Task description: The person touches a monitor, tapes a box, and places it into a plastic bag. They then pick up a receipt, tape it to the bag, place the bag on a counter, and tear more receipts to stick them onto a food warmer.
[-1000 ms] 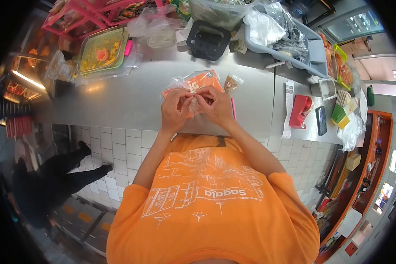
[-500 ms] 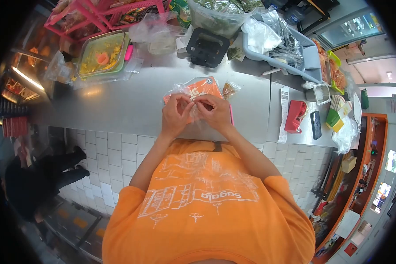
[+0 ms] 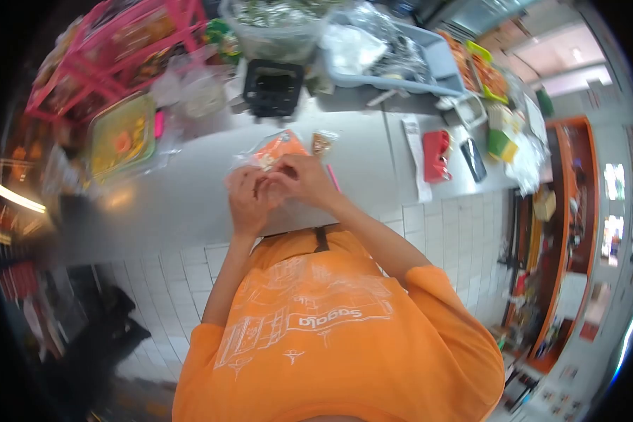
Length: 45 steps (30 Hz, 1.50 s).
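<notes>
An orange printed box (image 3: 283, 145) lies on the steel counter, with a clear plastic bag (image 3: 241, 160) around it. My left hand (image 3: 248, 200) is closed at the near end of the bag, its fingers bunched on the film. Right beside it, my right hand (image 3: 301, 180) also grips the bag, fingers pinched against those of the left. Both hands cover the near part of the box, and blur hides the exact fingertips. A small clear packet with brown contents (image 3: 323, 143) sits just right of the box. Near my right wrist lies a thin pink item (image 3: 333, 178).
Along the back stand a pink basket (image 3: 112, 67), a lidded container with yellow food (image 3: 122, 137), a black stand (image 3: 273, 88) and a blue-grey bin (image 3: 439, 63). To the right are a red tape dispenser (image 3: 437, 156) and a phone (image 3: 473, 160). Another person (image 3: 98, 337) is at lower left.
The camera view has turned, shifting the counter items leftward. My hands have gone from a symmetrical fingertip pinch to a closer, overlapping grip on the bag.
</notes>
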Available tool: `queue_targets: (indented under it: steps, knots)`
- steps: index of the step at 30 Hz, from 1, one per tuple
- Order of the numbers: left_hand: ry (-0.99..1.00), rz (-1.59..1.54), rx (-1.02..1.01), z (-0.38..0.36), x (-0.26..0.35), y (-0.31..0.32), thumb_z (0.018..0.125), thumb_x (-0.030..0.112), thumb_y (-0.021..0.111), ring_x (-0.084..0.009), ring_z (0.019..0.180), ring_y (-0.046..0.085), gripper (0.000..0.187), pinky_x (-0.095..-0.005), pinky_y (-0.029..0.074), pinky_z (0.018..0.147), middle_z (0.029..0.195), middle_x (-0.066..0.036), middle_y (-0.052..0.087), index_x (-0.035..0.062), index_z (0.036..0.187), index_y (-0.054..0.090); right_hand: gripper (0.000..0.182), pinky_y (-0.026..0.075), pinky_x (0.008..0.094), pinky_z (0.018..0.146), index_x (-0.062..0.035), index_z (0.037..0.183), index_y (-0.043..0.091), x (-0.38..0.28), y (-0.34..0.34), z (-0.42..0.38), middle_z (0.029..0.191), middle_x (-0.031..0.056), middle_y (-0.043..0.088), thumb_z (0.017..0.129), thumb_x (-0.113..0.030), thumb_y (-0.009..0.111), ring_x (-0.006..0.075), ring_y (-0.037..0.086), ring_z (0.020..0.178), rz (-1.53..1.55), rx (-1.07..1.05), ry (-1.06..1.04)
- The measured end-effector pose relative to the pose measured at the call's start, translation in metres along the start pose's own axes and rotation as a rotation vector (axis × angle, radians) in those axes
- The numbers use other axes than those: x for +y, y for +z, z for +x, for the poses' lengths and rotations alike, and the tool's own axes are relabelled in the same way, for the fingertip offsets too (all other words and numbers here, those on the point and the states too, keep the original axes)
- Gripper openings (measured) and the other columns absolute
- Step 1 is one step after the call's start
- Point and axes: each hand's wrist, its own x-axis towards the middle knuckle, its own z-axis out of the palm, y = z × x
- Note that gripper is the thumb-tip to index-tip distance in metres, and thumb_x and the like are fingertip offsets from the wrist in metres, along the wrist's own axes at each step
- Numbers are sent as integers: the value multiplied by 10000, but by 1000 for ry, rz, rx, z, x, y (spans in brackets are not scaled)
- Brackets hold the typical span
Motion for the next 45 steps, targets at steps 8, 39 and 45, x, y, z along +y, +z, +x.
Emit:
queue_targets:
  steps: [8,39,45]
  knots:
    - [-71,-28,-145,1,3,-5,805,62,736,-285,964,571,127,-382,481,776,1061,-121,561,40,916,680,170,460,427,790,-29,956,568,50,-77,-14,913,152,618,986,-99,416,332,598,875,-440,781,120]
    - [-1002,-587,-376,-66,270,378,766,103,751,-156,530,667,153,-312,539,541,602,-60,689,51,626,720,436,386,366,761,-75,1083,712,192,-320,-284,870,-7,515,901,-468,660,130,405,830,300,264,994]
    - [-1168,-496,-376,-75,267,381,783,104,755,-162,533,679,140,-303,548,545,605,-69,684,18,686,703,411,389,355,720,-54,1012,719,188,-326,-279,811,-13,504,897,-445,671,141,404,773,161,101,971]
